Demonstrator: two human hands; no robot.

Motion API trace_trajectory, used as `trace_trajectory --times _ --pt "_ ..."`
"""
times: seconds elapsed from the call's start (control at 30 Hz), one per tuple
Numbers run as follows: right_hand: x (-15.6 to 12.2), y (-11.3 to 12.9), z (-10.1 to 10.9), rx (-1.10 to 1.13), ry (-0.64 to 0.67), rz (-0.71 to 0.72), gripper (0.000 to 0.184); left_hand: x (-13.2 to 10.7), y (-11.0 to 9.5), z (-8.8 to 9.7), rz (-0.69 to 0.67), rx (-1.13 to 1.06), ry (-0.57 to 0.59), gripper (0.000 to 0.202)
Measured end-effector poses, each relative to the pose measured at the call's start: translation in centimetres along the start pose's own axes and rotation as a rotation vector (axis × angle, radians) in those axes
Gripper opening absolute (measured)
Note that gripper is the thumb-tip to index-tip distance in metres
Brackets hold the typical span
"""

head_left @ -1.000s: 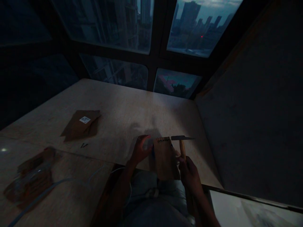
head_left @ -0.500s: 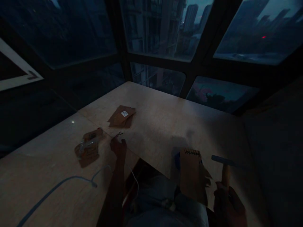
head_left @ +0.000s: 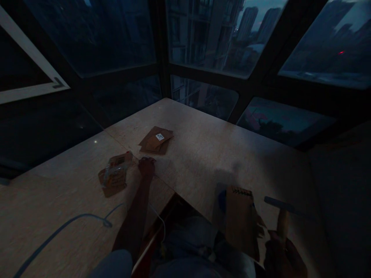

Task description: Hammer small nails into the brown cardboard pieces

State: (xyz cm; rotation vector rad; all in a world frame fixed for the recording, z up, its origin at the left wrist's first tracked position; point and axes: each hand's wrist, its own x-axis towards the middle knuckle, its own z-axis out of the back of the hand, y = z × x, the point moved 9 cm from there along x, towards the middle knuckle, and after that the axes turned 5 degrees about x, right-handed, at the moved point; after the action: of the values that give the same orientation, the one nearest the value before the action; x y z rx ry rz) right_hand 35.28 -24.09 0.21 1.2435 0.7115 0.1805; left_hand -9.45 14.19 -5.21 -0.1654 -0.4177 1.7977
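In dim light, my left hand (head_left: 146, 166) reaches out over the wooden table (head_left: 203, 154), fingers curled down where small dark nails lay earlier; what they hold is hidden. It lies between a clear-fronted packet (head_left: 115, 175) and a stack of brown card pieces (head_left: 156, 139). My right hand (head_left: 282, 256) grips the wooden handle of a small hammer (head_left: 282, 216), head upright, at the bottom right. A brown piece of leather with a zigzag-stitched top edge (head_left: 242, 224) stands against the table's near edge over my lap.
A pale cable (head_left: 66, 226) runs across the left board of the table. A thin white cord (head_left: 160, 224) hangs by the table's cut-out edge. Dark window frames and glass close off the far side. A dark wall stands at the right.
My left hand left the stitched leather piece and stretched left and forward to the spot where the nails lay. The camera turned left. My right hand kept the hammer upright.
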Motion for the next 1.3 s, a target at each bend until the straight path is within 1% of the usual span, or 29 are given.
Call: trace_trajectory --times 0.1,0.17,0.23,0.33,0.37,0.4,0.47,0.53,0.6,0.63,0.7,0.77,0.83,0.93,1.0,1.07,1.2,1.3 --pt "-0.2 0.0 0.0 0.02 -0.027 -0.048 0.046 -0.3 -0.7 0.3 -0.027 -0.072 0.0 0.016" --pt "-0.1 0.3 -0.1 0.03 -0.037 -0.045 0.046 -1.0 -2.2 0.4 -0.063 -0.152 0.006 0.017" --pt "0.1 0.5 -0.2 0.032 -0.042 -0.029 0.046 -2.5 -4.5 0.3 -0.113 -0.244 0.024 0.021" --pt "0.4 0.8 -0.4 0.021 -0.035 0.0 0.048 -6.5 -9.6 -0.2 -0.228 -0.428 0.077 0.03" --pt "0.5 0.8 -0.5 0.018 -0.029 0.007 0.049 -8.2 -11.7 -0.5 -0.283 -0.59 0.127 0.033" --pt "0.5 0.9 -0.6 0.016 -0.024 0.015 0.049 -10.0 -13.8 -1.0 -0.323 -0.732 0.203 0.036" --pt "0.4 1.0 -0.7 0.021 -0.018 0.029 0.048 -13.6 -17.7 -2.4 -0.36 -0.906 0.387 0.04" --pt "0.2 0.9 -0.8 0.039 -0.021 0.033 0.046 -16.7 -20.9 -3.7 -0.379 -1.006 0.551 0.04" --pt "0.0 0.6 -0.6 0.07 -0.027 0.026 0.044 -18.8 -23.2 -4.6 -0.403 -1.052 0.629 0.037" --pt "0.0 0.4 -0.5 0.078 -0.029 0.021 0.043 -19.5 -24.0 -4.8 -0.416 -1.06 0.644 0.034" --pt "0.0 0.0 0.0 0.065 -0.04 0.019 0.043 -20.1 -24.9 -5.1 -0.441 -1.049 0.642 0.029" --pt "0.0 -0.4 0.5 0.039 -0.049 0.02 0.044 -20.2 -25.4 -5.1 -0.478 -1.016 0.62 0.025" --pt "0.1 -0.8 0.9 0.023 -0.048 0.01 0.045 -20.3 -25.9 -4.9 -0.56 -0.978 0.584 0.021" --pt "0.1 -1.1 1.2 0.007 -0.05 -0.017 0.045 -20.6 -26.7 -4.3 -0.715 -0.931 0.475 0.017" --pt "0.1 -1.0 1.3 -0.014 -0.06 -0.027 0.046 -20.9 -27.0 -4.3 -0.779 -0.877 0.396 0.016" --pt "0.2 -0.9 1.4 -0.028 -0.066 -0.027 0.047 -21.2 -27.2 -4.7 -0.816 -0.812 0.352 0.016" --pt "0.5 -1.0 1.2 -0.013 -0.049 -0.022 0.047 -22.1 -27.7 -5.4 -0.879 -0.729 0.353 0.016" --pt "0.7 -1.3 1.0 0.009 -0.03 -0.03 0.046 -22.4 -27.9 -5.6 -0.888 -0.697 0.35 0.017"
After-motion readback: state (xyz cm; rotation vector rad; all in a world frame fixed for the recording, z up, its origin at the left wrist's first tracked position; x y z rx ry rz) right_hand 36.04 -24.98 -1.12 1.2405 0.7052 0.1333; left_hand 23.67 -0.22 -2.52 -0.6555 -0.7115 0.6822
